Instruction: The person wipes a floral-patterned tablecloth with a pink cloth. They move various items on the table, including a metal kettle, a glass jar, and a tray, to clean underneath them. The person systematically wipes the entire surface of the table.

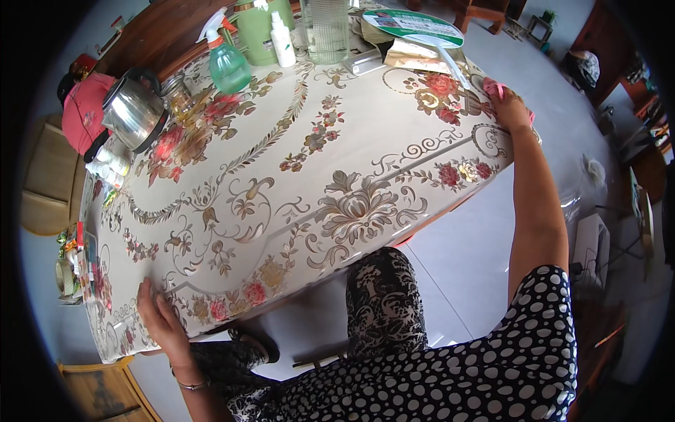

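Observation:
My right hand point(511, 107) presses a pink cloth point(494, 87) against the table's far right edge, the arm stretched out. Its fingers are closed over the cloth, and part of the pink shows on both sides of the hand. At the near left edge, my left hand point(160, 318) lies on the tablecloth with its fingers extended and nothing held. Beneath both hands spreads a glossy cream tablecloth point(274, 172) with red roses and brown scrolls.
Along the far side stand a green spray bottle point(230, 69), a white pump bottle point(283, 46), a clear ribbed pitcher point(327, 35) and a green-and-white hand fan point(415, 28). A steel kettle point(133, 112), a glass jar point(177, 96) and a pink cap point(86, 116) sit at left.

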Motion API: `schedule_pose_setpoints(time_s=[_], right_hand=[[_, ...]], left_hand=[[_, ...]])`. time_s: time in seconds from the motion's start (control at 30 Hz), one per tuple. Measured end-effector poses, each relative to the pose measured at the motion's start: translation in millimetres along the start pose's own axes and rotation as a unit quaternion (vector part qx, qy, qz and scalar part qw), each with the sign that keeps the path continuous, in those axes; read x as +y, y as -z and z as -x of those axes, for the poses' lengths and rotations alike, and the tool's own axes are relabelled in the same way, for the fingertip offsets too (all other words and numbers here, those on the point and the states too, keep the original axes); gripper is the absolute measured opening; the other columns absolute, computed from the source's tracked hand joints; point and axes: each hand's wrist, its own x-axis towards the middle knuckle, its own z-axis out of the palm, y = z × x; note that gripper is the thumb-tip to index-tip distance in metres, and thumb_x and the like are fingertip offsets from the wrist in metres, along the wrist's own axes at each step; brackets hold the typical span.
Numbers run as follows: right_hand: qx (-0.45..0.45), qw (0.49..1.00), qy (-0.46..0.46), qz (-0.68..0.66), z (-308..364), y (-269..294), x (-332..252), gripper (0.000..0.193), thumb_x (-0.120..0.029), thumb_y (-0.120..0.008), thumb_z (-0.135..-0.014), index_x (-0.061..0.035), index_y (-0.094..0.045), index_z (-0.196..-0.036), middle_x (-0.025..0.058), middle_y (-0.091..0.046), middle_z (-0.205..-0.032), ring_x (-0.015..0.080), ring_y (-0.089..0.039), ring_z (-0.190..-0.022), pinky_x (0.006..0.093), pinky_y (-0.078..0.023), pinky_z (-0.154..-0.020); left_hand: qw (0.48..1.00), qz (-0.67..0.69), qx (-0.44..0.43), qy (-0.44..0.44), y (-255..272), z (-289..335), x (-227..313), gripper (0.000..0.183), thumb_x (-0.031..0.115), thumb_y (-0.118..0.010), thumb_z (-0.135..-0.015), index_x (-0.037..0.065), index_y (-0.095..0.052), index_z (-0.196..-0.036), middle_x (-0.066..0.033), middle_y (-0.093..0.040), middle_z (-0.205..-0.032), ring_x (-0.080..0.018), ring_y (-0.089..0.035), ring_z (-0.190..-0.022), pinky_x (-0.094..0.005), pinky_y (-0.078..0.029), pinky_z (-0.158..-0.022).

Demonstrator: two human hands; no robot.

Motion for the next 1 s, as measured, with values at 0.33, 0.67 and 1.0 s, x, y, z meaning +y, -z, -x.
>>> schedule_pose_setpoints(time_s=[0.33,0.67,1.0], right_hand=[[0.083,0.985,0.147,-0.042,59.4,6.1,-63.4,0.050,-0.043,-0.057,-0.089,-0.0069,-0.055,-0.124,0.0161,-0.063,-0.117,0.0354,-0.057,-0.113,0.0451,-0.045,-0.096],[0.106,0.967,0.219,-0.070,80.5,-0.5,-144.9,0.052,-0.047,-0.054,-0.091,-0.0038,-0.058,-0.119,0.0167,-0.061,-0.121,0.0355,-0.055,-0.116,0.0442,-0.043,-0.099],[0.017,0.938,0.314,-0.143,148.4,25.5,-293.8,0.047,-0.040,-0.057,-0.090,-0.0039,-0.057,-0.120,0.0161,-0.062,-0.119,0.0319,-0.056,-0.114,0.0408,-0.043,-0.099]], left_hand=[[1.000,-0.013,0.012,-0.012,0.7,-1.7,5.6,0.035,0.016,-0.047,-0.099,0.002,-0.052,-0.131,-0.0219,-0.054,-0.130,-0.0378,-0.050,-0.121,-0.0430,-0.040,-0.101],[0.998,-0.026,0.042,-0.038,0.0,-3.1,5.7,0.035,0.015,-0.048,-0.098,0.001,-0.052,-0.130,-0.0232,-0.055,-0.127,-0.0405,-0.050,-0.120,-0.0456,-0.041,-0.100],[0.996,-0.026,0.063,-0.060,6.6,-3.1,8.7,0.034,0.008,-0.051,-0.094,0.000,-0.054,-0.127,-0.0183,-0.059,-0.119,-0.0373,-0.052,-0.118,-0.0453,-0.042,-0.097]])
